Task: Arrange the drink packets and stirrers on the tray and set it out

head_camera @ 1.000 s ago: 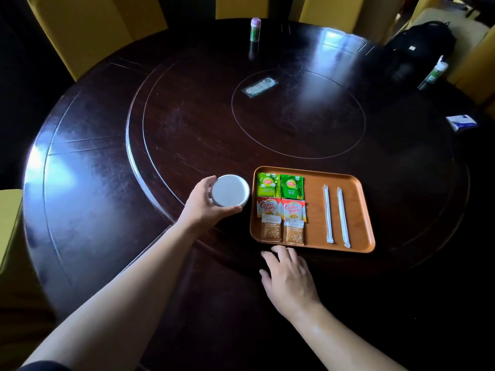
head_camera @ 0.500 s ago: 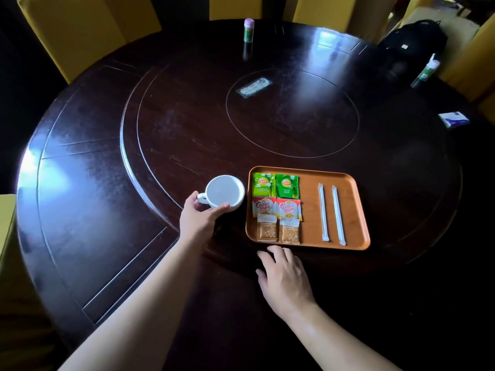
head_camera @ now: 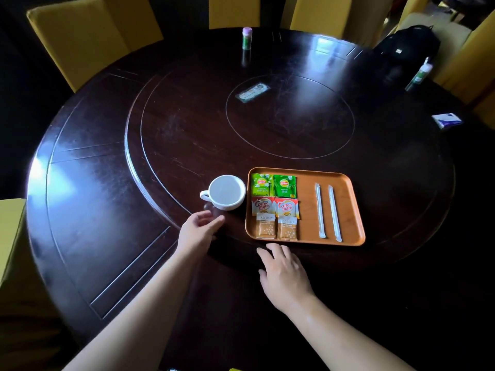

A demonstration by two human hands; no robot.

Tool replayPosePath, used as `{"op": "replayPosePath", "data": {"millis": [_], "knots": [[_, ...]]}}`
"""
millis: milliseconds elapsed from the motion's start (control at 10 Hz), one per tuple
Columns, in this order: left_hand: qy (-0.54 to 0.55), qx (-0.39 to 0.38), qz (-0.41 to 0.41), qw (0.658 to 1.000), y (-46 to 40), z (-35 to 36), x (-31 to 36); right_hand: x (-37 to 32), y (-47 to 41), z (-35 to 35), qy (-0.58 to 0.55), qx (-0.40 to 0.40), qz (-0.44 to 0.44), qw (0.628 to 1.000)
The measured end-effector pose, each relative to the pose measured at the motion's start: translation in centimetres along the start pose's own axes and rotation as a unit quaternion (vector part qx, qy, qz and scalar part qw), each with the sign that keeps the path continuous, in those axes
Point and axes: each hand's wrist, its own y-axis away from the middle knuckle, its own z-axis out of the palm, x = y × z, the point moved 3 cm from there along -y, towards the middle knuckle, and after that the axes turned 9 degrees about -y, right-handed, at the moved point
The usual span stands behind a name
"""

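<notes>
An orange tray lies on the dark round table. On its left side sit two green tea packets, two red-and-white creamer packets and two brown sugar packets, in rows. Two wrapped stirrers lie side by side on its right half. A white cup stands upright just left of the tray, handle to the left. My left hand hovers open just below the cup, apart from it. My right hand rests flat on the table in front of the tray.
A small green bottle with a pink cap stands at the far edge. A flat packet lies near the centre. At the right are a white-green bottle, a blue-white box and a black bag. Yellow chairs ring the table.
My left hand turned the cup from upside down to upright beside the tray, let go of it and drew back toward me. My right hand stayed put.
</notes>
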Motion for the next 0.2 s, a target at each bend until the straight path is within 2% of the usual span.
{"op": "replayPosePath", "data": {"millis": [200], "knots": [[-0.178,-0.035,0.044,0.983,8.4,-1.1,-4.4,-0.6,2.8,-1.7,-0.012,-0.061,0.034,0.998]]}}
